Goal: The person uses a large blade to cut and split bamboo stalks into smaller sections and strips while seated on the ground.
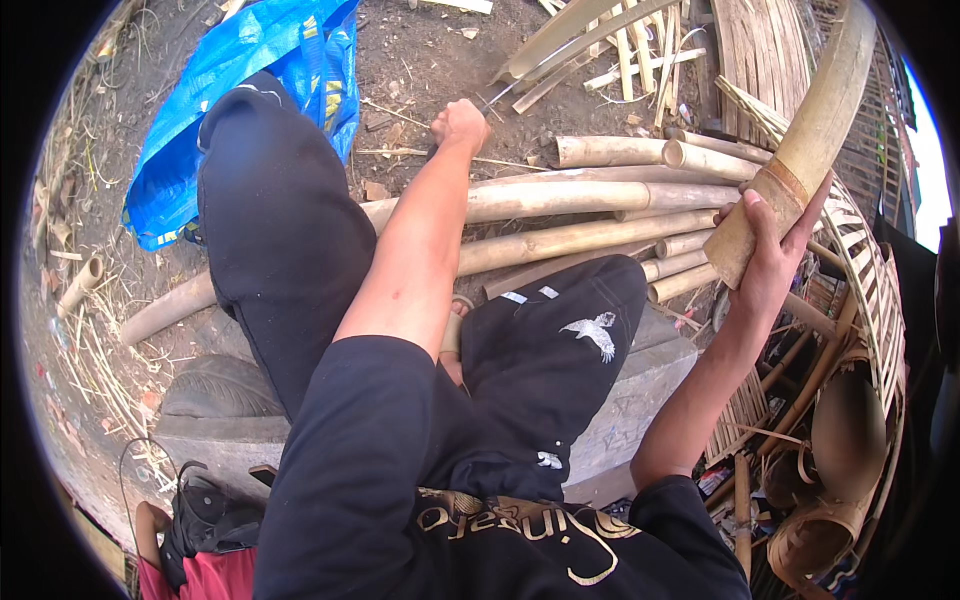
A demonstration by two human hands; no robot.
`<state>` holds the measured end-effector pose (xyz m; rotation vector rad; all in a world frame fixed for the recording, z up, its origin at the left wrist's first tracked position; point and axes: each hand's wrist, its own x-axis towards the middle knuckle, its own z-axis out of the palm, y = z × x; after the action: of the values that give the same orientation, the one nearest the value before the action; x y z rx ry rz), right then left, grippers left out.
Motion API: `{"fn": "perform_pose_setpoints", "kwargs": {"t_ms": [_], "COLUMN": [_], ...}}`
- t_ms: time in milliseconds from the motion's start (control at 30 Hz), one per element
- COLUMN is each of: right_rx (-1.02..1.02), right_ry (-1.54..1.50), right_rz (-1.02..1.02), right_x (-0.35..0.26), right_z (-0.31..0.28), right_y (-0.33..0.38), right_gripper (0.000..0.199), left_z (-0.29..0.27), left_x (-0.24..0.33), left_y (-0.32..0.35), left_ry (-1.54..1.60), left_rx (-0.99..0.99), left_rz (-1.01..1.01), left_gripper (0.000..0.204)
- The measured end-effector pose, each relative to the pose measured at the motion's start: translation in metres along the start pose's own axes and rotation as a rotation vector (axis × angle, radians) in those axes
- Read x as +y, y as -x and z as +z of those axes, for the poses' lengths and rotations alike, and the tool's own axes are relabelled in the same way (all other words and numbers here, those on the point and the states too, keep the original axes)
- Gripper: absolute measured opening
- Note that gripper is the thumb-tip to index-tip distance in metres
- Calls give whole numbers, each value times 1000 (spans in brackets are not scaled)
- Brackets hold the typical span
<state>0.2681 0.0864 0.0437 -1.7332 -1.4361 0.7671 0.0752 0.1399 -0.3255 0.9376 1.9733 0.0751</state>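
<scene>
My right hand (772, 245) grips the lower end of a thick, pale bamboo section (820, 120) that slants up toward the top right. My left hand (459, 124) is stretched forward over the dirt, its fingers closed in a fist. A thin grey blade-like tool (503, 93) seems to stick out of the fist toward the split bamboo; its handle is hidden. Below both arms are my legs in black trousers (280, 230). Several cut bamboo poles (560, 200) lie on the ground between my hands.
A blue tarp (250, 70) lies at the top left. Split bamboo strips (640, 50) are piled at the top. Woven bamboo baskets (850, 300) stand at the right. A tyre (215, 390) and a concrete block (640, 390) are under me. Another person in red (200, 575) is at the bottom left.
</scene>
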Motion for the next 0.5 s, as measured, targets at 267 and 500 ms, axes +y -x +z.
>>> {"fn": "perform_pose_setpoints", "kwargs": {"t_ms": [267, 500], "right_rx": [-470, -524], "right_ry": [709, 237], "right_rz": [306, 279], "right_x": [146, 122], "right_z": [84, 28], "right_y": [9, 6], "right_gripper": [107, 100], "left_z": [-8, 7], "left_x": [-18, -39], "left_y": [2, -4], "left_ry": [-83, -106], "left_rx": [-27, 5], "left_rz": [8, 14], "left_gripper": [39, 30]}}
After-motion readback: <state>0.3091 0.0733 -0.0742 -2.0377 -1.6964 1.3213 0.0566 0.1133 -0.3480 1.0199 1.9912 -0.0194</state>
